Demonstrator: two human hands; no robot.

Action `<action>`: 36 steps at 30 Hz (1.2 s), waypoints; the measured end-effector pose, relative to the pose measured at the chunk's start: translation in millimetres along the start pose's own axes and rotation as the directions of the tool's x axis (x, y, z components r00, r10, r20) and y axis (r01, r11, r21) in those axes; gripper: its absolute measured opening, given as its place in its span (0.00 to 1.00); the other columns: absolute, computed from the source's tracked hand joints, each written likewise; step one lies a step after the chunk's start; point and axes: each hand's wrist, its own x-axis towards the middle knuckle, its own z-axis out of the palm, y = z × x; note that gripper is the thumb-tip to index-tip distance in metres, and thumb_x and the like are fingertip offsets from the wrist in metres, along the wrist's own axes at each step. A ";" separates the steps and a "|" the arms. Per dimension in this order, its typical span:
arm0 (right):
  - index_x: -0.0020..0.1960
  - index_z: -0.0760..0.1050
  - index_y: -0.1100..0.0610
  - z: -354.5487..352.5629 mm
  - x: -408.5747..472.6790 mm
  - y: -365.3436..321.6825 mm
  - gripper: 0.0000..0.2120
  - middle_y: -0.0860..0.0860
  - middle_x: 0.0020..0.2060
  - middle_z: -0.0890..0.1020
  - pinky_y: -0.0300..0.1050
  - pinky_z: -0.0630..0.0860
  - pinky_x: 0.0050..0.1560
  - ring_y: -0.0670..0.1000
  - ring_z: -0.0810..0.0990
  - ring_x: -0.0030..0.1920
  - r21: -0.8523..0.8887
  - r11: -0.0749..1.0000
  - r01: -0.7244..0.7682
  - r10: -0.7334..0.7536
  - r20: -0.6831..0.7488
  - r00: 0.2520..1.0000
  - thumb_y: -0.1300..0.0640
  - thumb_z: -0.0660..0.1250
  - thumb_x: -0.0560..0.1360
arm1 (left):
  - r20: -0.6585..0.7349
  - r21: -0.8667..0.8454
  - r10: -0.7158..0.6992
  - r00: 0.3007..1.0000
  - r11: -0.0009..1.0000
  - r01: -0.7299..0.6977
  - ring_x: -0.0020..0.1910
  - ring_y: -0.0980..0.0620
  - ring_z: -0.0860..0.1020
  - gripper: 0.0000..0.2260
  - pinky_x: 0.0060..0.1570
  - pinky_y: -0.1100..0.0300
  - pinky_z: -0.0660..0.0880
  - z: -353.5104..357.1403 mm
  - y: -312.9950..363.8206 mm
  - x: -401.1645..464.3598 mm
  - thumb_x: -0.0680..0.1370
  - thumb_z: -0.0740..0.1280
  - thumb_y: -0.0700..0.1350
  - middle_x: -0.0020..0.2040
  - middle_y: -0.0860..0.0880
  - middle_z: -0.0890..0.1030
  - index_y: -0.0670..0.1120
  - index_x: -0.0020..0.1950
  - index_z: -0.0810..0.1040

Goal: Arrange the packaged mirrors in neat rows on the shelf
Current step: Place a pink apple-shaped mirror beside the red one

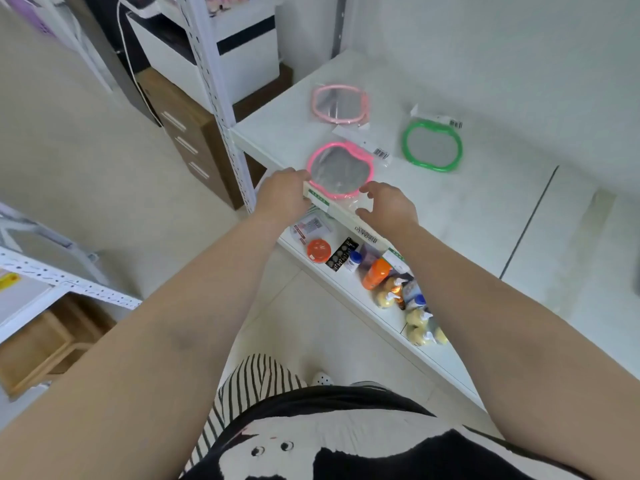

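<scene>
The head view looks down on a white shelf (467,209) that carries three packaged mirrors, and the main risk comes from its front edge. The bright pink mirror (341,169) lies at the very front, and its clear bag seems to hang a little over the edge, so a small pull toward the person could make it slide off and fall onto the lower shelf (346,271) with its bottles, or onto the floor. The pale pink mirror (339,103) lies further back, roughly behind it, and the green mirror (432,145) lies to the right, well apart from both; I judge the rows are not yet formed, and a quick push backward could knock the front mirror into the pale one and turn it. The bags are thin and slippery, so they may slide more than the frames inside. The left hand (284,195) rests at the left rim of the bright pink mirror with curled fingers; whether this grip really holds the bag I cannot tell. The right hand (389,206) hovers at the right rim, its grip wide and holding nothing.
</scene>
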 end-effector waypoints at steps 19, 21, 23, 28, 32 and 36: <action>0.67 0.70 0.49 21.3 82.6 -71.9 0.22 0.50 0.62 0.77 0.49 0.74 0.57 0.53 0.73 0.64 0.140 0.797 -0.587 0.600 -0.082 0.796 0.50 0.67 0.74 | 0.280 -0.005 0.424 0.861 0.898 -0.441 0.63 0.42 0.74 0.21 0.60 0.52 0.70 -18.1 -87.2 180.6 0.76 0.65 0.46 0.64 0.43 0.76 0.47 0.69 0.72; 0.67 0.70 0.50 25.6 78.7 -78.5 0.22 0.50 0.62 0.77 0.51 0.75 0.57 0.53 0.74 0.64 0.143 0.769 -0.623 0.637 -0.087 0.766 0.49 0.67 0.75 | 0.296 -0.019 0.457 0.839 0.881 -0.473 0.62 0.41 0.75 0.19 0.58 0.52 0.71 -16.8 -87.1 186.1 0.76 0.65 0.46 0.62 0.42 0.77 0.45 0.67 0.74; 0.67 0.70 0.50 29.9 73.9 -82.7 0.22 0.50 0.62 0.77 0.52 0.75 0.57 0.54 0.74 0.63 0.150 0.742 -0.653 0.668 -0.089 0.739 0.48 0.67 0.75 | 0.316 -0.021 0.476 0.821 0.868 -0.496 0.60 0.40 0.75 0.17 0.55 0.52 0.71 -14.5 -84.3 187.6 0.76 0.65 0.47 0.59 0.41 0.77 0.43 0.64 0.74; 0.69 0.68 0.51 38.2 72.2 -80.2 0.24 0.51 0.62 0.76 0.51 0.75 0.56 0.54 0.73 0.64 0.190 0.684 -0.705 0.727 -0.090 0.681 0.48 0.66 0.75 | 0.334 -0.046 0.433 0.837 0.895 -0.444 0.56 0.39 0.75 0.16 0.45 0.53 0.68 2.3 -76.3 189.0 0.76 0.67 0.47 0.57 0.40 0.75 0.40 0.60 0.73; 0.70 0.66 0.54 45.8 79.1 -75.9 0.27 0.53 0.62 0.76 0.52 0.75 0.56 0.55 0.74 0.64 0.266 0.635 -0.726 0.761 -0.050 0.647 0.48 0.68 0.74 | 0.372 -0.094 0.335 0.866 0.942 -0.324 0.58 0.39 0.75 0.20 0.50 0.50 0.72 14.9 -70.6 190.6 0.75 0.69 0.47 0.60 0.39 0.73 0.38 0.62 0.70; 0.68 0.67 0.58 51.1 88.6 -71.8 0.27 0.55 0.61 0.75 0.50 0.73 0.54 0.57 0.74 0.62 0.326 0.577 -0.749 0.791 0.006 0.612 0.51 0.70 0.73 | 0.389 -0.170 0.270 0.881 0.961 -0.219 0.58 0.39 0.75 0.22 0.53 0.53 0.72 22.0 -60.7 190.9 0.73 0.70 0.45 0.62 0.39 0.71 0.37 0.63 0.70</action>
